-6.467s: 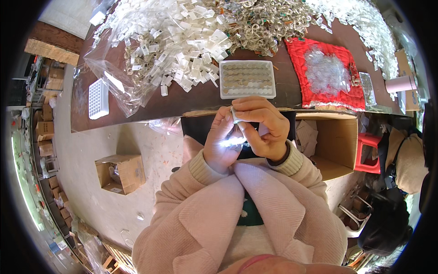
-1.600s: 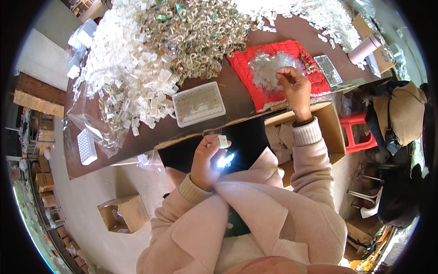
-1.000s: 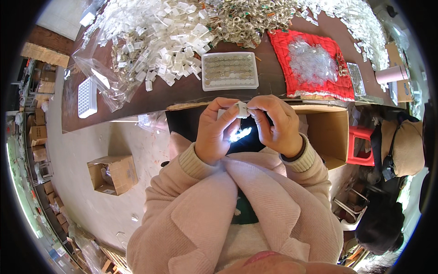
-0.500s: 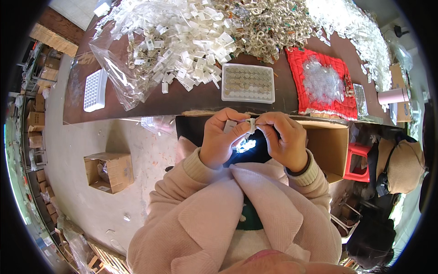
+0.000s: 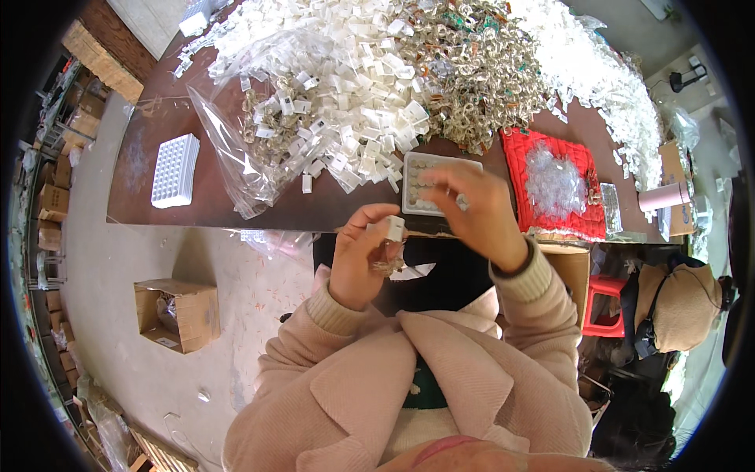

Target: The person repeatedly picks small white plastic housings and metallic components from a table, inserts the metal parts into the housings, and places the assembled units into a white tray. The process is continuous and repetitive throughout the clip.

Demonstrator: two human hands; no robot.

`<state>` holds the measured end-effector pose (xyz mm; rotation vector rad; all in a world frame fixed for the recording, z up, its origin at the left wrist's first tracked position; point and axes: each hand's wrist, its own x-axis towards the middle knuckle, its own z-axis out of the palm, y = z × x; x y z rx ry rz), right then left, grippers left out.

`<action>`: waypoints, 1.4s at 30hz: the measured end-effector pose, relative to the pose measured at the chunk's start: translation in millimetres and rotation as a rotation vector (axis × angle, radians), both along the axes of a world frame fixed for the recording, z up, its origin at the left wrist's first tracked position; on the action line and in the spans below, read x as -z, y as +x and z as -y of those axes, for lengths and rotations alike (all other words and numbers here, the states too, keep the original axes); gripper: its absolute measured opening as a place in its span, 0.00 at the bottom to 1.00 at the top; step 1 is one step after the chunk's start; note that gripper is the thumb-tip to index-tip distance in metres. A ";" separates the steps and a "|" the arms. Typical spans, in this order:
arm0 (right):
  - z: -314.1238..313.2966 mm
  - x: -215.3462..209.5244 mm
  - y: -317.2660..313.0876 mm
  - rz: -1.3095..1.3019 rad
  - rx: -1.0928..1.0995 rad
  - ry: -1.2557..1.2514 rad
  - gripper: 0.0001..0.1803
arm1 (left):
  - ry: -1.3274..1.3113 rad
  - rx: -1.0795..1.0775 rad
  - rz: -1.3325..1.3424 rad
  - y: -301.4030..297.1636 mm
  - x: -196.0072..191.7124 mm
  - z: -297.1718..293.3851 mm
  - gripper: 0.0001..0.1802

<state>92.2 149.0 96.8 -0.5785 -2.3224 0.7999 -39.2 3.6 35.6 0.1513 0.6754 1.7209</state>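
The left hand is at the near edge of the table, pinching a small white block between thumb and fingers; some clear, shiny bits hang below the block, too small to make out. The right hand is farther right and slightly farther off, its curled, blurred fingers over the shallow pale tray; whether they grip anything or touch the tray's contents, I cannot tell. Small round pieces sit in rows in this tray, which lies near the front of the brown table.

Just right of the tray, a red cloth bears a heap of clear pieces. Beyond the tray rise a pile of white blocks and, right of it, a pile of metallic-looking parts. Left of the white pile lies a clear plastic bag, then a stack of white gridded trays. A pink cylinder lies at the far right.
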 end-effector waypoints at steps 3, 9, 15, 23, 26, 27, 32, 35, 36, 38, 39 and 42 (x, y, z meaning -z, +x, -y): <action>-35.7 4.5 -41.0 -0.044 0.093 0.323 0.09 | -0.102 0.013 0.042 -10.8 0.8 -6.7 0.12; -53.4 17.6 -82.9 0.217 0.166 0.497 0.12 | -0.059 0.013 0.019 -17.0 9.0 -14.4 0.06; -55.3 10.8 -73.8 0.115 0.184 0.518 0.06 | -0.039 0.015 0.014 -22.2 9.0 -17.2 0.03; -4.8 4.4 -16.9 -0.147 -0.102 0.155 0.09 | 0.046 0.145 0.015 -14.7 -0.1 -23.3 0.10; 16.0 16.4 -1.8 -0.167 -0.077 0.017 0.10 | -0.006 0.057 -0.078 1.2 1.0 -25.4 0.13; 15.7 19.0 2.7 -0.151 -0.084 0.031 0.13 | -0.037 0.039 -0.095 4.2 1.7 -25.4 0.11; -8.1 21.3 15.2 -0.142 -0.039 0.126 0.11 | -0.011 0.027 -0.180 1.6 10.9 -21.3 0.11; -47.3 18.4 13.2 -0.116 0.155 0.152 0.07 | -0.066 -0.071 -0.149 -2.5 19.6 -19.8 0.12; -58.9 19.8 7.9 -0.096 0.186 0.134 0.07 | -0.058 -0.064 -0.145 -3.0 21.5 -19.5 0.12; -76.3 24.7 -3.1 -0.042 0.268 0.083 0.07 | -0.028 -0.048 -0.142 -5.3 22.9 -20.3 0.12; -82.0 27.8 -7.9 -0.036 0.274 0.170 0.07 | -0.033 -0.032 -0.134 -5.9 22.7 -20.5 0.13; -92.2 36.5 -24.2 0.038 0.326 0.326 0.09 | -0.036 0.004 -0.111 -7.8 20.0 -20.9 0.13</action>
